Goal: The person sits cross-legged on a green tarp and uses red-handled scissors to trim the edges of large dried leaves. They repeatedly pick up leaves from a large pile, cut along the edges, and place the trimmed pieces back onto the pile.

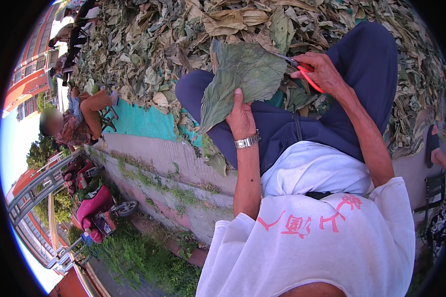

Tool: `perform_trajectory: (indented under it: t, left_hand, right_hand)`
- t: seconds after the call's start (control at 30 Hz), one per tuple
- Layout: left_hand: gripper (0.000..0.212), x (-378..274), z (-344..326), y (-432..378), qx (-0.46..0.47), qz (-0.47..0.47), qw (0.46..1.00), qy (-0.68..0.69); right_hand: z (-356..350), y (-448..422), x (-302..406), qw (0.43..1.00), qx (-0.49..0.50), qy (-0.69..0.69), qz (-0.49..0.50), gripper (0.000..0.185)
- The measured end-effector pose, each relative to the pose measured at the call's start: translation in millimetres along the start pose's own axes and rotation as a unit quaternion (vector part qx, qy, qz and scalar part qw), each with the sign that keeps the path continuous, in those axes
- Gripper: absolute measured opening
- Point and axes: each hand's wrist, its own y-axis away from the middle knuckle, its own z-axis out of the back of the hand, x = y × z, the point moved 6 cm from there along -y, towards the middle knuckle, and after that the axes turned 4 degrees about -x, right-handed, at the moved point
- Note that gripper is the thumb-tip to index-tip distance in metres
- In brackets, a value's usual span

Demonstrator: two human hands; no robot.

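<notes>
My left hand [241, 116] holds a large dried, grey-green leaf [245, 70] by its lower edge, thumb on top and fingers beneath. The leaf spreads above my lap, wide and slightly creased. In my right hand [317, 70] are scissors with red handles [312, 81]; their metal blades point left at the leaf's upper right edge. How far the blades are apart cannot be told. A thick heap of dried leaves [141, 48] lies before my knees and on both sides.
A green tarp [145, 120] shows beneath the leaves at left. A seated person [76, 118] is on a folding stool there. A concrete ledge [163, 159] runs beside me, with plants and a pink-covered scooter [96, 211] below. At far right is another person's foot [439, 157].
</notes>
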Motion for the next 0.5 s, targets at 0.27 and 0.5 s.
perform_trajectory:
  t: [0.27, 0.5]
  left_hand:
    - [0.046, -0.6, -1.0, 1.1, -0.002, 0.001, 1.000, 0.000]
    - [0.047, 1.5, 1.3, -0.4, 0.000, 0.000, 1.000, 0.004]
  right_hand:
    - [5.7, 1.6, 4.4, 1.000, -0.011, 0.021, 0.005, 0.039]
    - [7.0, 1.1, 10.5, 0.998, -0.020, 0.043, 0.042, 0.046]
